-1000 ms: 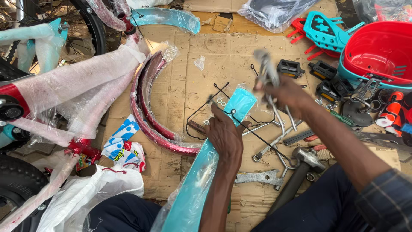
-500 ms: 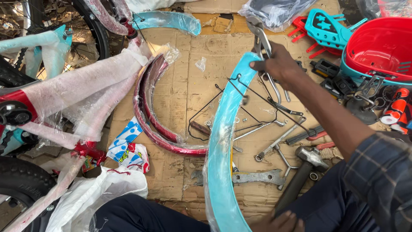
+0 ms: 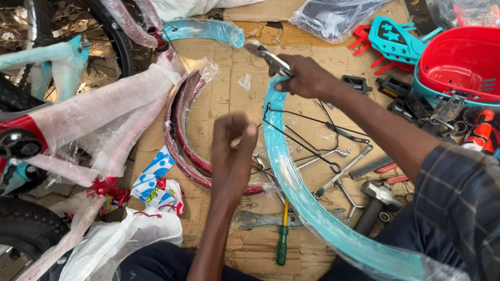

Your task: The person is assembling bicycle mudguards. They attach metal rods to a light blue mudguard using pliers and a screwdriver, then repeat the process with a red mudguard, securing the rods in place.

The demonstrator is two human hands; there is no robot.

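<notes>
- Plastic wrap hides most of the bicycle frame (image 3: pixel 99 112) at the left, and the picture edge cuts off its tyre.
- Maroon mudguards (image 3: pixel 179 138) lie curved on the cardboard floor sheet (image 3: pixel 224 88), their lower ends partly behind the left hand (image 3: pixel 232 156).
- That hand's grip is pinched shut above the cardboard; whether anything small sits between the fingertips cannot be made out.
- Turquoise mudguard (image 3: pixel 297 192), film-wrapped and glossy, arcs from the lower right edge up to the right hand (image 3: pixel 307 78), with thin black wire stays beside it.
- Right grip is clenched around metal pliers (image 3: pixel 268 57) at the mudguard's top end.
- Spanners, a screwdriver and a hammer (image 3: pixel 372 200) crowd the middle; bare cardboard stays free between the two mudguards.
- Red basket (image 3: pixel 461 60) is cut off at the right.
</notes>
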